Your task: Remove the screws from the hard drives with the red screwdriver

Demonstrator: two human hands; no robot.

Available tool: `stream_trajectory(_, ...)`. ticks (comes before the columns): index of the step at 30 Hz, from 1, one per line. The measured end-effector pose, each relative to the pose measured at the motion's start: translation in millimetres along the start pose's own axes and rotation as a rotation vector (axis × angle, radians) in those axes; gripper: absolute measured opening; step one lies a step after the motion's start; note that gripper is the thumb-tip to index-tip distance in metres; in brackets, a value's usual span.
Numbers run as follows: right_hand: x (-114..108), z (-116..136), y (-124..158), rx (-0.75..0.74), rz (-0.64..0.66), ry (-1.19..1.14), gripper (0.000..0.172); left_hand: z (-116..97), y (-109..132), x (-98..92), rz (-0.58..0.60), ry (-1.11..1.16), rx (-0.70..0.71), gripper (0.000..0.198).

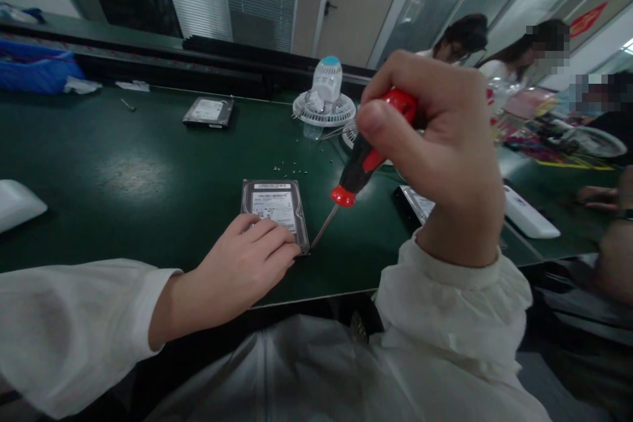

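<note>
A hard drive (273, 201) lies flat on the green table before me, its printed label facing up. My left hand (252, 257) rests across its near end, fingers together and bent over it, holding it against the tabletop and hiding part of the label. Raised above and to the right, my right hand (435, 138) is closed around the red and black handle of a screwdriver (356, 170). The thin shaft slants down to the left, and its tip is at the drive's near right corner. Whether a screw sits under the tip is too small to tell.
Small screws (291, 168) lie scattered beyond the drive. A second hard drive (208, 112) is farther back, another (418, 203) partly behind my right wrist. A white fan (326, 89) stands behind. A blue bin (37, 66) is at far left; co-workers sit at right.
</note>
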State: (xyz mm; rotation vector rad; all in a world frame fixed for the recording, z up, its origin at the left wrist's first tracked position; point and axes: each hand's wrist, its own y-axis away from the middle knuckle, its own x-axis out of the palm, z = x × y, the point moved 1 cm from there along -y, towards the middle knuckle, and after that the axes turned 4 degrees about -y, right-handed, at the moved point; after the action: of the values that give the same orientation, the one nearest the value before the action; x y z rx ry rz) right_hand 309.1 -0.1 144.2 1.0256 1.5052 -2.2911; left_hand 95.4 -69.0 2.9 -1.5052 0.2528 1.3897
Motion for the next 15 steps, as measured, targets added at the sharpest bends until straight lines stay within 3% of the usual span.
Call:
stream_trajectory(5,3.0,-5.7,2.4,-0.016,-0.034,-0.017,0.022,0.4,-2.0,-0.5,0.0,0.017,0.001,0.009)
stream_trajectory(10,6.8,-10.2,3.8,-0.031,-0.046,-0.097,0.034,-0.4,-1.9,-1.7,-0.024,0.025,-0.017,0.01)
stream_trajectory(15,6.5,-11.1,5.4,-0.013,-0.028,-0.056,0.031,-1.6,-1.6,-0.4,-0.016,0.018,-0.015,0.011)
